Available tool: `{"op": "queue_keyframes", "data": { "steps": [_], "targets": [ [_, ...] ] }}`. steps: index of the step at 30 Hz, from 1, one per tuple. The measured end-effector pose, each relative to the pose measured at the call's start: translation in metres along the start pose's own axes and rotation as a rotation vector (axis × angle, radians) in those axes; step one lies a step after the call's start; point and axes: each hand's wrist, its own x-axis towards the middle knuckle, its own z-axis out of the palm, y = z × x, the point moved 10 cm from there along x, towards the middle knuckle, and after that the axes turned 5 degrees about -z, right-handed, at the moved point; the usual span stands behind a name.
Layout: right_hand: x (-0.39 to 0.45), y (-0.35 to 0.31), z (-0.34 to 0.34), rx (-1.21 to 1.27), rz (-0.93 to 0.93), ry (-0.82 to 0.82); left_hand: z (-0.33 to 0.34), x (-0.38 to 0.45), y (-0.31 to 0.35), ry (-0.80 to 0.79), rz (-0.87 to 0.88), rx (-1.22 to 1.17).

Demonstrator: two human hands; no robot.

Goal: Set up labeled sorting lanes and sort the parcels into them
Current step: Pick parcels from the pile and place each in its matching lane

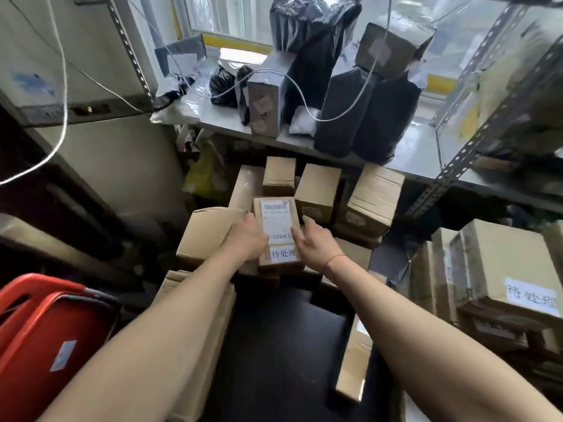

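A small cardboard parcel (275, 222) with a white barcode label on top lies on a pile of brown boxes (210, 233) in the middle of the view. A white slip with handwritten characters (283, 254) is stuck on its near end. My left hand (243, 240) grips the parcel's left side, its fingertips hidden against the box. My right hand (316, 243) holds the right side, thumb on the barcode label and index finger along the edge. A red string circles that wrist.
Black and grey bagged parcels (365, 117) stand on a grey shelf (426, 153) above, crossed by white cables (64, 86). More boxes (371, 196) sit under the shelf. A labelled box stack (502, 269) is at the right, a red plastic stool (45, 330) at the lower left.
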Motion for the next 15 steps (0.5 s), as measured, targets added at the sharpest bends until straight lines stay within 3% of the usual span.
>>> {"op": "queue_keyframes", "data": {
  "steps": [11,15],
  "targets": [
    [0.022,0.022,0.035,0.099,0.074,-0.088,0.026,0.031,-0.012,-0.117,-0.06,-0.024],
    [0.017,0.016,0.021,0.281,0.048,0.012,0.013,0.027,-0.009,-0.096,-0.02,-0.13]
  ]
}}
